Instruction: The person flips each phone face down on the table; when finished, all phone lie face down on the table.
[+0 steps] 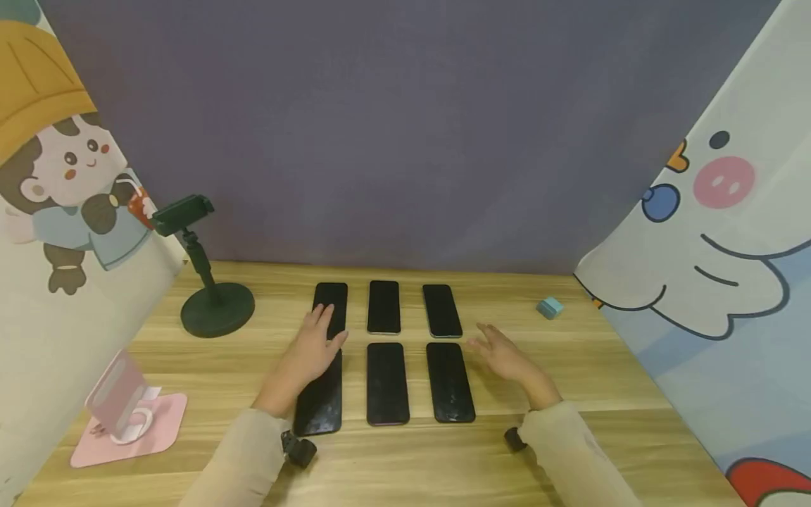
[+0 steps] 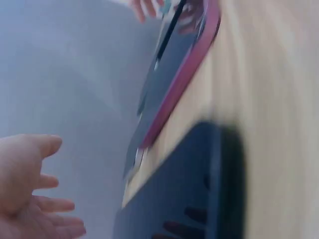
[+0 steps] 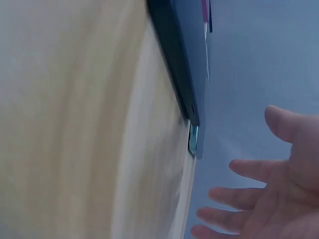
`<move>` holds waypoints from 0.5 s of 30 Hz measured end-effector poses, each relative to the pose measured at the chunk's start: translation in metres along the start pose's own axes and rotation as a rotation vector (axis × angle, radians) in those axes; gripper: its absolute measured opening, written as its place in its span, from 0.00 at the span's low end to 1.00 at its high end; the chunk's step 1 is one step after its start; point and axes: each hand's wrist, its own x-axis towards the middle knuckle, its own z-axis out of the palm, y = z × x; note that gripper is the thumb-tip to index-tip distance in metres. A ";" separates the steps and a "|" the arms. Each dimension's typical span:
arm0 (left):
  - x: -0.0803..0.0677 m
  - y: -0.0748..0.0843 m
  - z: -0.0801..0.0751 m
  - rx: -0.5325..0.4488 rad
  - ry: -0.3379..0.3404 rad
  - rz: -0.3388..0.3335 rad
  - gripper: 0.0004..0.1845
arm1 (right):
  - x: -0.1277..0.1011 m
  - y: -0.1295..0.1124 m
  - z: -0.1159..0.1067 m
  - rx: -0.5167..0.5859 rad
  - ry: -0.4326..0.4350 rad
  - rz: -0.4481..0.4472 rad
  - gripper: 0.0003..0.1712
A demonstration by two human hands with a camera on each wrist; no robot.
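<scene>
Your left hand (image 1: 315,345) lies flat with straight fingers over the left column of the six black rectangular phones, its fingertips on the far-left black phone (image 1: 331,304) and its palm over the far end of the near-left black phone (image 1: 319,398); it grips nothing. Your right hand (image 1: 503,352) is open too, fingers spread and relaxed, holding nothing, hovering just right of the near-right black phone (image 1: 450,382); whether it touches the light wooden worktop (image 1: 608,373) cannot be told. The phones lie screen-up in two rows of three, with the far-middle black phone (image 1: 384,306) and near-middle black phone (image 1: 387,384) between the columns and the far-right black phone (image 1: 441,310) just beyond your right fingertips. Far left on the worktop stands a black round-based phone stand (image 1: 209,282); near left sits a pink phone holder (image 1: 127,412). A small light-blue cube (image 1: 550,307) rests far right, well apart from the phones.
</scene>
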 end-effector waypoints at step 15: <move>0.005 0.085 0.078 -0.349 -0.019 0.119 0.29 | -0.020 -0.007 0.016 0.121 0.022 -0.026 0.31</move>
